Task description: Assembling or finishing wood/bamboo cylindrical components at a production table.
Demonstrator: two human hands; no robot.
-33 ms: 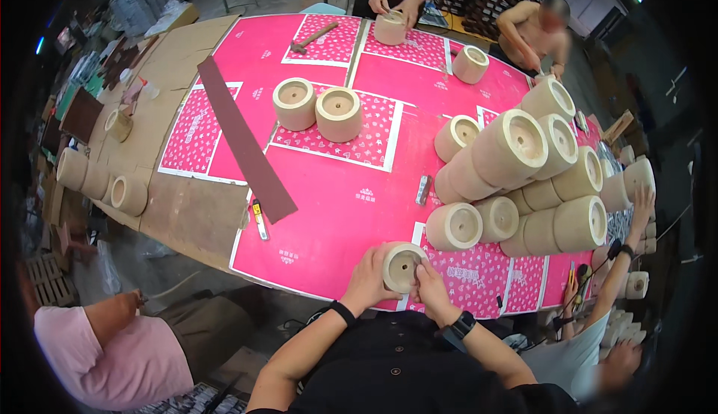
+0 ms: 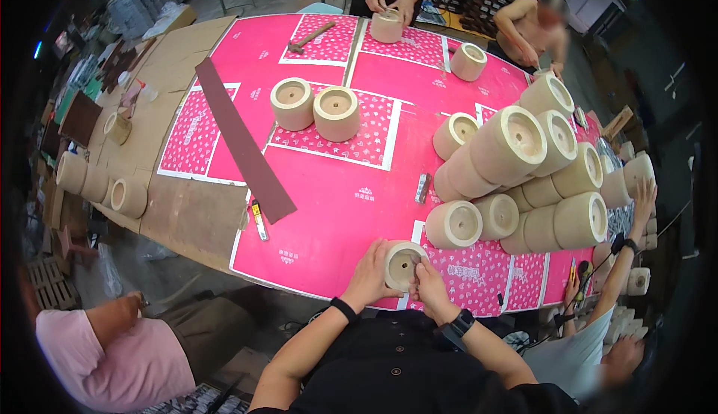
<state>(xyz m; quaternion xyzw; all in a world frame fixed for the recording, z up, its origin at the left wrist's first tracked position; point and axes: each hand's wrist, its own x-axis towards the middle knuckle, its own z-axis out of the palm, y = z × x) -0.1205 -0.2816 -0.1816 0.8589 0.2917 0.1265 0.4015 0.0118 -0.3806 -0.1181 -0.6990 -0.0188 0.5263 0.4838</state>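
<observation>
A round pale wooden cup-shaped block with a recessed face and a small centre hole is tilted toward me at the table's near edge. My left hand is wrapped round its left side, thumb along the lower rim. My right hand is closed at the right rim, with what looks like a small dark flat piece pinched in its fingers; its kind cannot be made out. To the right of my hands stand matching wooden blocks, several of them stacked on their sides.
On the pink-covered table lie a long brown strip, a yellow-and-white utility knife, a hammer and a small packet. Two blocks stand mid-table. Co-workers sit or stand at the far side, left and right.
The block in my hands has shifted very slightly to the right and up. Both hands keep their hold, and the rest of the scene is nearly the same.
</observation>
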